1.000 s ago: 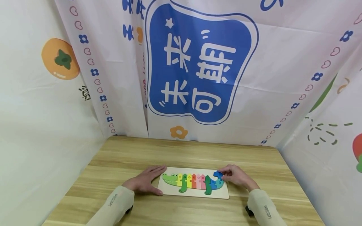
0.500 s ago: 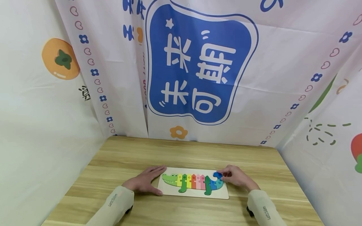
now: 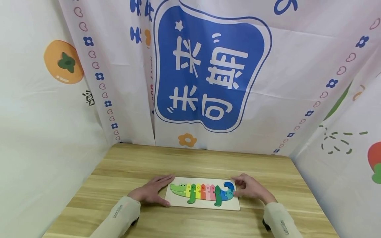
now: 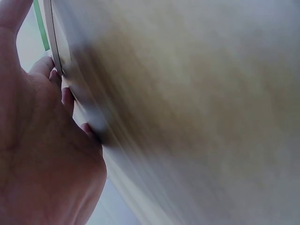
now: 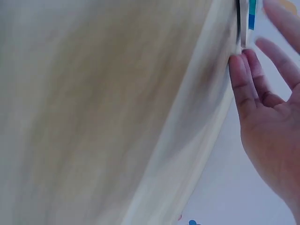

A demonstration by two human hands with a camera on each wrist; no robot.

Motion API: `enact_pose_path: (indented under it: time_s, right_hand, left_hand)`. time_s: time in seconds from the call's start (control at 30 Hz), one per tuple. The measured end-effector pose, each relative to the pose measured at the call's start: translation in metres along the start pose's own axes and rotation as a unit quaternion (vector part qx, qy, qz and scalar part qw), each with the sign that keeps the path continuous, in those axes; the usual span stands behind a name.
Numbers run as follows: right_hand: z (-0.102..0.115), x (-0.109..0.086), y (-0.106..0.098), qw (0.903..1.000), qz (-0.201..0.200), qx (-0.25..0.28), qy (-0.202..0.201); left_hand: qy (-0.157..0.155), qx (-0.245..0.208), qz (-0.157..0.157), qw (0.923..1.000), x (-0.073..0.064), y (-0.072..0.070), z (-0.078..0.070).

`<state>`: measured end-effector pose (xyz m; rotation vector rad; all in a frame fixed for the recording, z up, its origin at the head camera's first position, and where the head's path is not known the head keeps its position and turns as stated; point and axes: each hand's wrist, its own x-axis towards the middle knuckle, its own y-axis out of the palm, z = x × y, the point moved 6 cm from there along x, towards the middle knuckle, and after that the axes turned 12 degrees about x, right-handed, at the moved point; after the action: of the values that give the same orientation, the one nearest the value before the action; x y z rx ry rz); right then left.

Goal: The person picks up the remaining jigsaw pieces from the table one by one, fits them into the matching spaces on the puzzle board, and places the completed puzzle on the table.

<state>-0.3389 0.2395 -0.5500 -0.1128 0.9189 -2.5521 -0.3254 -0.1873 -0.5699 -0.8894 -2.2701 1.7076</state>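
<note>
A wooden puzzle board (image 3: 179, 201) lies on the table with a colourful crocodile jigsaw (image 3: 203, 192) set in it, green head to the left and blue tail to the right. The curled dark blue tail-tip piece (image 3: 229, 185) shows whole at the right end. My left hand (image 3: 151, 191) rests at the board's left edge, thumb and fingers spread along it. At the right edge is my right hand (image 3: 249, 187), close beside the tail, with nothing between thumb and fingers. In the right wrist view its fingers (image 5: 242, 86) are extended, tips at the board's side.
The pale wood-grain table (image 3: 148, 162) surrounds the board. Behind it hangs a white printed cloth (image 3: 285, 82) with a large blue emblem (image 3: 214, 72); similar cloth covers both sides.
My right hand has let go of the dark blue tail-tip piece and moved slightly right of it. The left hand keeps its place at the board's left edge.
</note>
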Motion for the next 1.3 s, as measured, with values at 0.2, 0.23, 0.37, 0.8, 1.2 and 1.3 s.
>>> enact_pose_path:
  time_s: [0.2, 0.23, 0.37, 0.8, 1.2, 1.3]
  right_hand:
    - [0.004, -0.012, 0.006, 0.9992, 0.035, -0.015, 0.011]
    - [0.005, -0.014, 0.007, 0.9989, 0.041, -0.018, 0.012]
    - [0.007, -0.018, 0.012, 0.9982, 0.045, -0.038, 0.012]
    - [0.0, -0.003, 0.003, 0.9972, 0.045, -0.044, 0.041]
    - [-0.002, -0.001, 0.003, 0.9973, 0.047, -0.032, 0.047]
    - [-0.001, -0.001, -0.002, 0.9986, 0.032, -0.023, 0.036]
  left_hand:
    - [-0.001, 0.001, -0.001, 1.0, 0.0, 0.0, 0.0]
    - [-0.001, 0.0, -0.001, 1.0, 0.0, -0.001, 0.0]
    - [0.003, 0.005, -0.001, 1.0, 0.0, -0.003, -0.001]
    - [-0.03, 0.032, -0.01, 0.999, 0.016, -0.012, 0.004]
    - [-0.029, 0.014, -0.004, 0.9995, 0.016, -0.01, 0.006]
    - [-0.01, -0.003, -0.016, 0.9998, 0.015, -0.011, 0.007]
